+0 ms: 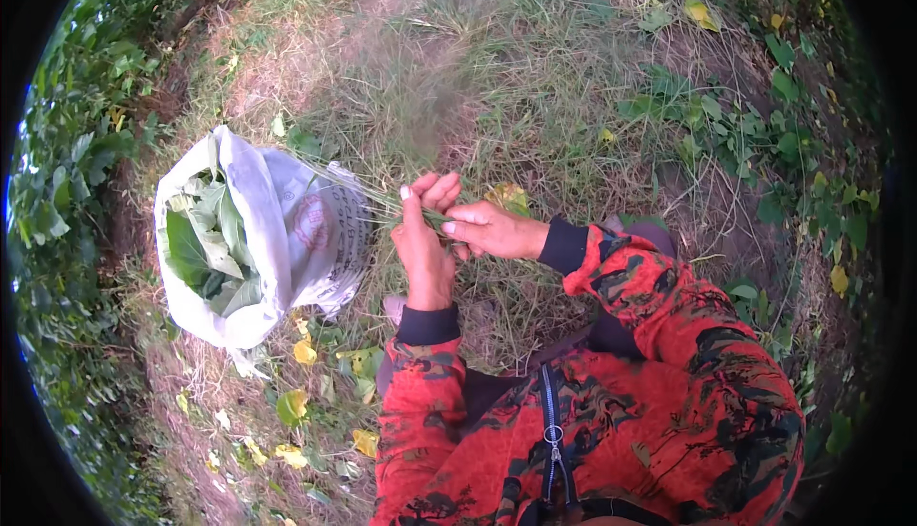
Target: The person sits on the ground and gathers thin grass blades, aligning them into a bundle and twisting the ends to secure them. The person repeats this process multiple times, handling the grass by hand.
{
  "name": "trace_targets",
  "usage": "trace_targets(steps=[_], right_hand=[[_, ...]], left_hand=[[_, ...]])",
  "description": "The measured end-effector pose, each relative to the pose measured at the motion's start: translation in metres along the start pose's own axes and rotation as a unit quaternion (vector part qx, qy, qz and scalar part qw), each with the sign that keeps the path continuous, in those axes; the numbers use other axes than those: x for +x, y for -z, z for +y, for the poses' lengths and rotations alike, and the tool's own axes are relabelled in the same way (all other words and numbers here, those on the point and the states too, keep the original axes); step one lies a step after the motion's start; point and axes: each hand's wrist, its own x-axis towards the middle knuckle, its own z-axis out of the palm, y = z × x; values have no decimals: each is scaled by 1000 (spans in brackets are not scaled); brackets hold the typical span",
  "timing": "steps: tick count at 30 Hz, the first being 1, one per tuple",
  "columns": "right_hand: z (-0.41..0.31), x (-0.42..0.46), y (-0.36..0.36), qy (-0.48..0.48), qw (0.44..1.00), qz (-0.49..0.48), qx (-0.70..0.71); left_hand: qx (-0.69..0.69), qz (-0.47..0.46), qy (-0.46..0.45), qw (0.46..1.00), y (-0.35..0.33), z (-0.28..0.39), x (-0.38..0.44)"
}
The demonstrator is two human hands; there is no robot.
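Long thin grass stems (pixel 365 191) stretch from beside the white sack to my two hands. My left hand (pixel 426 257) has them lying between its raised thumb and curled fingers. Close on its right, my right hand (pixel 498 228) pinches the same bunch between thumb and fingers. Some fingertips are hidden where the hands overlap. To the left, a white woven plastic sack (pixel 276 239) with printing on its side stands with its mouth spread and rim folded over. Large green leaves (pixel 208 239) fill the visible part of its mouth.
Dry and green grass (pixel 501 103) covers the ground. Yellow fallen leaves (pixel 292 405) are scattered below the sack, and one yellowish leaf (pixel 507 196) lies beyond my right hand. Leafy plants (pixel 79 189) border the left side; vines (pixel 723 125) trail over the ground at right.
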Motion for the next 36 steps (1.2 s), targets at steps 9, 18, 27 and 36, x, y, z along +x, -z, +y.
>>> trace_targets(steps=[9,18,27,36], right_hand=[[-13,-5,-4,211,913,212,-277],[3,6,10,203,958,198,-35],[-10,-6,27,100,975,154,127],[-5,-9,24,82,989,104,70]], left_hand=[[-20,-12,-27,999,-4,0,-1],[-102,-25,-17,994,0,3,2],[-158,-66,-28,985,16,9,11],[24,-37,2,999,-10,-3,0]])
